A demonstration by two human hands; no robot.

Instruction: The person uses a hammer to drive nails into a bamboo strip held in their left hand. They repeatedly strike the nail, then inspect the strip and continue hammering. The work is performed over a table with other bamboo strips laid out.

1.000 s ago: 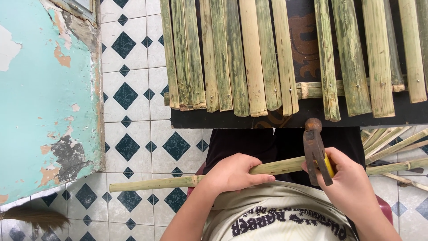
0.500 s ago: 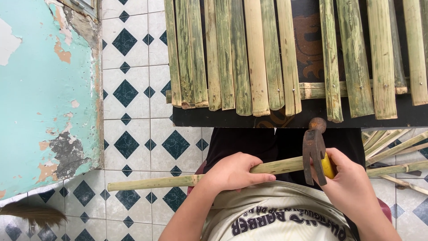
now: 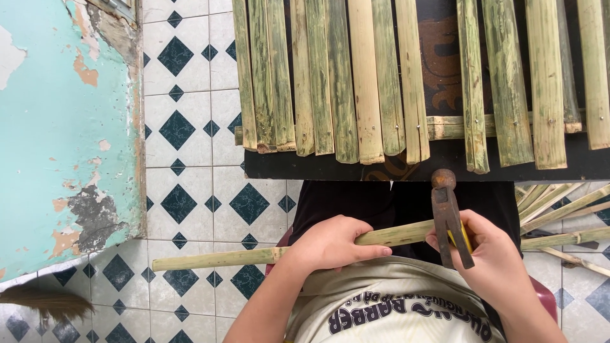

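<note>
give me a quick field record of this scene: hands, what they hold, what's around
left hand: grips a long bamboo stick lying across the lap
right hand: holds a rusty claw hammer, head pointing away from the person
in front: split bamboo slats nailed side by side on a crossbar, over a dark board
right edge: loose bamboo strips
floor: white tiles with dark diamonds
left: peeling turquoise wall

The left hand [image 3: 333, 244] is covering the middle of the bamboo stick [image 3: 216, 258], whose right end is running off frame. The right hand [image 3: 492, 263] is hiding most of the hammer [image 3: 448, 213] handle. The top edge is cutting off the bamboo slats [image 3: 356, 82].
</note>
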